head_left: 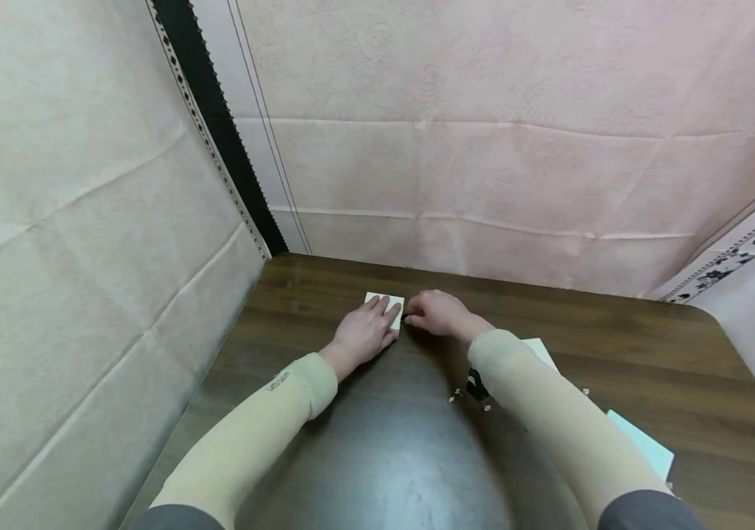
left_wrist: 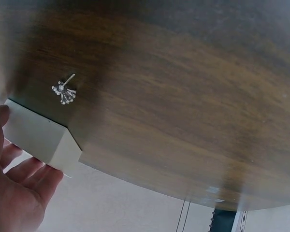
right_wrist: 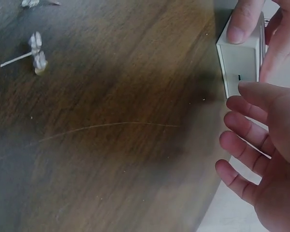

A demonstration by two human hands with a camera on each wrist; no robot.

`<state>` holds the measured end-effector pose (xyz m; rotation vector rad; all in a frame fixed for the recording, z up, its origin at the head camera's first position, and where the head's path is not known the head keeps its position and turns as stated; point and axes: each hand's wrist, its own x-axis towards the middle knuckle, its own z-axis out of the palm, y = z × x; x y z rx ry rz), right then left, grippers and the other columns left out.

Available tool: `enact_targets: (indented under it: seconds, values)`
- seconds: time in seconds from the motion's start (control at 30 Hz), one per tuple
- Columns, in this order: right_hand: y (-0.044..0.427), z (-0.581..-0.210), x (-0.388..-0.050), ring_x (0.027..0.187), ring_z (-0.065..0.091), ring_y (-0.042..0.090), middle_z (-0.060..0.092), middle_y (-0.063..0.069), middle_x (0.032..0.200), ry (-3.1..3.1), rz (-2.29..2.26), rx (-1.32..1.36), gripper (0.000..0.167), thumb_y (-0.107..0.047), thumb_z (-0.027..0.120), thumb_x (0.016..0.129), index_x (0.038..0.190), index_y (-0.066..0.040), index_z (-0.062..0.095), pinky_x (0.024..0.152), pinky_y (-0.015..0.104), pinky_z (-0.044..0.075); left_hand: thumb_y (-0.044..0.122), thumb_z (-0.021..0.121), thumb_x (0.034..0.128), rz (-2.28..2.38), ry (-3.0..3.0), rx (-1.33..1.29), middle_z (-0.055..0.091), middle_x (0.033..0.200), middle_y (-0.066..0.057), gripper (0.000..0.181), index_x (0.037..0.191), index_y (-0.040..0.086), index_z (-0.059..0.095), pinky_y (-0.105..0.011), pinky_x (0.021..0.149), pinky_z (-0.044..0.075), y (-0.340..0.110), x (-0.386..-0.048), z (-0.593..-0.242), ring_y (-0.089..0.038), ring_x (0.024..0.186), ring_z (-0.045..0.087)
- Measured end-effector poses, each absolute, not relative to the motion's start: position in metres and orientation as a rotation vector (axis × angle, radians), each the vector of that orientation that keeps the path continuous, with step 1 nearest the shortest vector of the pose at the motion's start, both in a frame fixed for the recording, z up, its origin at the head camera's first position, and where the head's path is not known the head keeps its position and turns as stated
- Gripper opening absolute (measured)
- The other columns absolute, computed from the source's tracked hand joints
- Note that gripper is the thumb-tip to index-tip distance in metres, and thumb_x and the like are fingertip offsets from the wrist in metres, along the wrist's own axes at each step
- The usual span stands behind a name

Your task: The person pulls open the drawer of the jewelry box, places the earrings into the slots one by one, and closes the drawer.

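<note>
My left hand [head_left: 360,335] holds a small white box [head_left: 373,296] near the table's far side. Its thumb lies along one side and its fingers along the other, as the left wrist view shows. Close against the box's right end is my right hand [head_left: 440,312]. Its thumb and forefinger pinch a small black tab [right_wrist: 239,77] that sticks out of the box's end face. The remaining fingers of that hand are loosely bent. On the wood near the box lies a silvery stud earring [left_wrist: 65,92] with a fan of small beads.
Small ornaments [head_left: 454,395] and a black object [head_left: 476,385], partly hidden by the right sleeve, lie on the brown table [head_left: 364,449]. Further right are a white flat piece [head_left: 539,352] and a pale blue one [head_left: 645,445]. Cloth walls [head_left: 483,177] enclose the table's back and sides.
</note>
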<state>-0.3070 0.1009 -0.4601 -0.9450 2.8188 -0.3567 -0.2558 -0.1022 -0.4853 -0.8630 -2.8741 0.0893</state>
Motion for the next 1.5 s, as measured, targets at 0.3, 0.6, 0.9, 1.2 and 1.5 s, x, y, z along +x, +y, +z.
enact_targets:
  seconds: [0.3,0.6,0.9,1.2,1.5]
  values:
    - [0.096,-0.463,-0.305,0.080,0.063,0.025,0.069,0.002,0.084,2.840,-0.408,-0.942,0.015,-0.020,0.071,0.104,0.092,-0.012,0.074,0.082,0.045,0.056,0.044,0.065,0.1075,0.074,-2.890,-0.874,0.054,0.158,-0.018,0.061,0.159,0.013,0.054,-0.044,0.113,0.051,-0.103,-0.256,-0.486,-0.034,0.144,0.055]
    - [0.093,-0.469,-0.308,0.076,0.061,0.024,0.068,0.003,0.081,2.840,-0.465,-0.931,0.017,-0.015,0.069,0.103,0.087,-0.011,0.073,0.078,0.042,0.056,0.042,0.065,0.1075,0.074,-2.874,-0.875,0.055,0.157,-0.019,0.060,0.158,0.013,0.054,-0.045,0.111,0.053,-0.103,-0.256,-0.485,-0.034,0.144,0.055]
    - [0.093,-0.470,-0.306,0.077,0.060,0.024,0.064,0.004,0.082,2.846,-0.455,-0.911,0.017,-0.012,0.066,0.103,0.086,-0.011,0.069,0.077,0.043,0.055,0.045,0.063,0.1083,0.097,-2.889,-0.859,0.053,0.159,-0.018,0.061,0.160,0.014,0.052,-0.044,0.112,0.053,-0.102,-0.256,-0.486,-0.033,0.146,0.053]
    - [0.098,-0.471,-0.306,0.076,0.060,0.023,0.063,0.004,0.082,2.855,-0.437,-0.931,0.015,-0.010,0.066,0.101,0.086,-0.012,0.069,0.073,0.041,0.054,0.047,0.062,0.1081,0.084,-2.863,-0.866,0.055,0.156,-0.018,0.061,0.158,0.012,0.055,-0.045,0.107,0.056,-0.102,-0.256,-0.487,-0.034,0.143,0.056]
    - [0.106,-0.471,-0.306,0.076,0.060,0.024,0.064,0.003,0.081,2.886,-0.444,-0.936,0.015,-0.007,0.066,0.097,0.082,-0.012,0.067,0.073,0.044,0.054,0.043,0.065,0.1073,0.074,-2.892,-0.869,0.055,0.157,-0.019,0.061,0.158,0.010,0.054,-0.044,0.112,0.052,-0.102,-0.255,-0.483,-0.034,0.145,0.054]
